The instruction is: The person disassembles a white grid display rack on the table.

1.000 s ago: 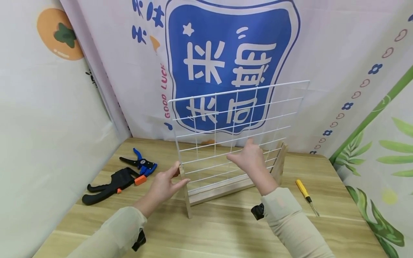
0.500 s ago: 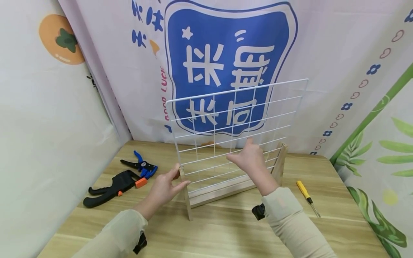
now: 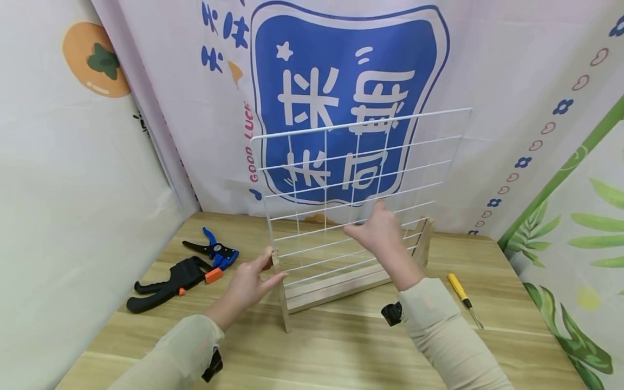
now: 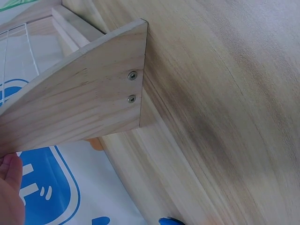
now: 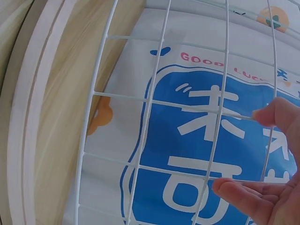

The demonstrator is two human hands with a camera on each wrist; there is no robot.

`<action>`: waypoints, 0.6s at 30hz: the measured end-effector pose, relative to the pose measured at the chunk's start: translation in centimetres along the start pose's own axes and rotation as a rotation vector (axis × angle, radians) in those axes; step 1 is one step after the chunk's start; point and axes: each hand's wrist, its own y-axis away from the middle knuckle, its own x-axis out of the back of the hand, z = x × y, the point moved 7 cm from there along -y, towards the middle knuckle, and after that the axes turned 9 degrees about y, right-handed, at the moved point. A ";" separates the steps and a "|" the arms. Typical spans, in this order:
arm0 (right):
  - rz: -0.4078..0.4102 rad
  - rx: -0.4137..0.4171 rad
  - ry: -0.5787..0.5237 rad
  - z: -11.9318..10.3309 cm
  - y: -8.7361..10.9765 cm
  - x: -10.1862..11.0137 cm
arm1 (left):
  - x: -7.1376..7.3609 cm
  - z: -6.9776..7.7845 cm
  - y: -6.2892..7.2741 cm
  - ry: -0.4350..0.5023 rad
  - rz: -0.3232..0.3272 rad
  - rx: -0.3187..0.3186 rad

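Observation:
My left hand [image 3: 248, 284] grips the near-left wooden side panel [image 3: 281, 295] of a wooden stand. In the left wrist view, that panel [image 4: 93, 89] has a curved edge and two screws. My right hand [image 3: 382, 233] holds a white wire grid [image 3: 361, 124] that leans upright within the stand. The right wrist view has the thumb and fingers at the wires, with the grid's bottom wire [image 5: 87, 126] apart from the grooved wooden rail [image 5: 40, 112]. The right-hand side panel [image 3: 423, 244] is partly hidden behind the right forearm.
A black clamp with orange pads [image 3: 170, 283] and a blue-and-black wire stripper [image 3: 214, 250] lie left on the wooden table [image 3: 331, 352]. A screwdriver with a yellow handle [image 3: 458, 287] lies to the right. A printed cloth [image 3: 219, 162] hangs close behind the table.
The wire grid has risen a little within the stand, with my right hand moving slightly up alongside it. My left hand stays on the side panel.

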 end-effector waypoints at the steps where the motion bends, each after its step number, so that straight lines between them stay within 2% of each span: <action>1: 0.002 -0.001 -0.001 0.0 0.0 0.1 | 0.0 0.0 0.0 0.001 0.001 0.002; 11: 0.009 0.012 -0.004 -0.4 0.0 0.9 | -0.1 -0.1 0.1 0.019 -0.007 0.015; 18: -0.004 0.004 -0.007 -0.6 0.0 1.5 | -0.1 0.1 0.1 -0.001 0.012 0.003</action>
